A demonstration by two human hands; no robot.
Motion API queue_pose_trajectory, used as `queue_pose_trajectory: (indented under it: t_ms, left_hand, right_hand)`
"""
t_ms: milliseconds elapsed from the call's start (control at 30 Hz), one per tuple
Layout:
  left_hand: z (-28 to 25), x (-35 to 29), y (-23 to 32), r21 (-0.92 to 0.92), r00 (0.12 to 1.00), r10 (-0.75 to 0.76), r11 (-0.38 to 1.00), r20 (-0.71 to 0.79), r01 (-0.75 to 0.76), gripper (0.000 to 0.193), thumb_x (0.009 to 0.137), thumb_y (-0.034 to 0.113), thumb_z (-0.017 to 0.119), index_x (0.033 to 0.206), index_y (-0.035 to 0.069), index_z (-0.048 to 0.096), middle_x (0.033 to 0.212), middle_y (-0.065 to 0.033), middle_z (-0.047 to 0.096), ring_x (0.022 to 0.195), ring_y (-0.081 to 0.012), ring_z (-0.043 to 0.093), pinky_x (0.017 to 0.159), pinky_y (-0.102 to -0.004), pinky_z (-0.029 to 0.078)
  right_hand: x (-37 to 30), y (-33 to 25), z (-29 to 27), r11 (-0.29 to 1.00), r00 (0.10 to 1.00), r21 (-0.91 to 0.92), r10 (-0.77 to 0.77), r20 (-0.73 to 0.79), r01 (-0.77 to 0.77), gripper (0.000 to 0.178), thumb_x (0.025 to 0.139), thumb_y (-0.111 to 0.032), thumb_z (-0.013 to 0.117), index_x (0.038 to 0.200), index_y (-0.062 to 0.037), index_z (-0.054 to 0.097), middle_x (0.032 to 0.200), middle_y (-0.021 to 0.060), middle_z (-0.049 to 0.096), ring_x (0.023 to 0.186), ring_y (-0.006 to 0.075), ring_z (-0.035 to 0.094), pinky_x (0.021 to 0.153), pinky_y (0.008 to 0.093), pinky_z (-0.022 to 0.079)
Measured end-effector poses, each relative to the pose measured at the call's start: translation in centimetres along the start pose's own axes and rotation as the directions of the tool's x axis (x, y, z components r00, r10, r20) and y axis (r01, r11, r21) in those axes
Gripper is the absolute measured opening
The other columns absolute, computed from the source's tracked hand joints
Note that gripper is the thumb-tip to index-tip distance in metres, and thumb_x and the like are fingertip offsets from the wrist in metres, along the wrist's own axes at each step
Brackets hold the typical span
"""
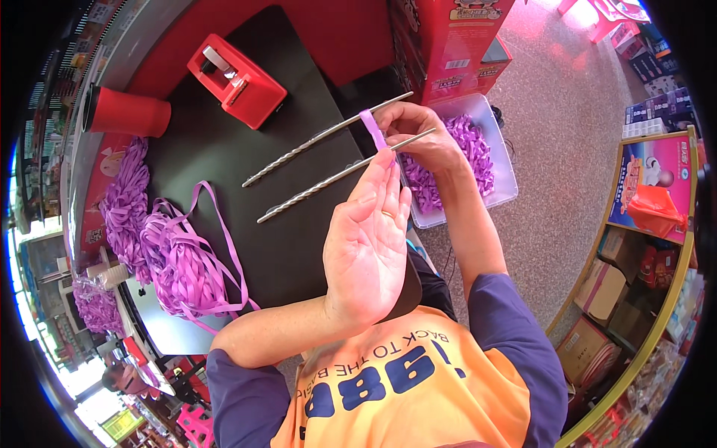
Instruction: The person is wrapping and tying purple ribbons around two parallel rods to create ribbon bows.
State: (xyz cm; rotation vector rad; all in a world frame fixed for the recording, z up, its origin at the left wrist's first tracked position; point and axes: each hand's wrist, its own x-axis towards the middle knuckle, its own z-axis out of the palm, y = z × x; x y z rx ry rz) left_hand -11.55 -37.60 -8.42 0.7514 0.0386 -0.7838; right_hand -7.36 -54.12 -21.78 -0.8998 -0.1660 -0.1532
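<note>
Two long metal rods (328,181), spiral-twisted along part of their length like drill bits, stick out side by side over a black tabletop (291,254). A short stretch of purple ribbon (373,128) spans them near their right ends. My left hand (366,250) is open, palm up and fingers stretched, its fingertips at the ribbon by the nearer rod. My right hand (426,138) is curled at the rods' right ends, its fingers pinched beside the ribbon; the exact grip is partly hidden. Loose purple ribbon bundles (183,261) lie at the table's left side.
A red tape dispenser (237,82) and a red cup (128,112) stand on the table. Beyond my right hand, a white bin (508,168) holds folded purple ribbon pieces. A tall red box (455,52) stands behind it. Shelving (627,276) lines the right.
</note>
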Motion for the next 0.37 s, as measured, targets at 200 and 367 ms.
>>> queue_pose_trajectory:
  t_ms: [200,367]
  left_hand:
    - [0.1,0.0,0.0,0.011,1.0,0.007,1.0,0.008,-0.007,0.067,0.091,0.028,0.042,0.146,-0.005,0.022,0.156,-0.0131,0.018,0.147,-0.0233,0.007,0.119,-0.0386,0.006]
    - [0.1,0.0,0.0,0.034,1.0,0.005,0.999,0.002,-0.005,0.067,0.091,0.03,0.041,0.146,-0.005,0.022,0.157,-0.0123,0.017,0.147,-0.0241,0.007,0.119,-0.0389,0.006]
  right_hand:
    - [-0.1,1.4,0.6,0.996,0.995,0.027,-0.078,-0.057,0.08,0.021,0.078,-0.015,0.077,0.089,-0.0019,0.065,0.092,0.0017,0.06,0.086,0.0097,0.058,0.08,0.024,0.047]
    - [-0.4,1.9,0.3,0.985,0.993,-0.125,-0.12,0.003,0.119,0.021,0.081,-0.017,0.075,0.093,-0.0019,0.067,0.095,0.0036,0.06,0.086,0.0122,0.058,0.081,0.0265,0.047]
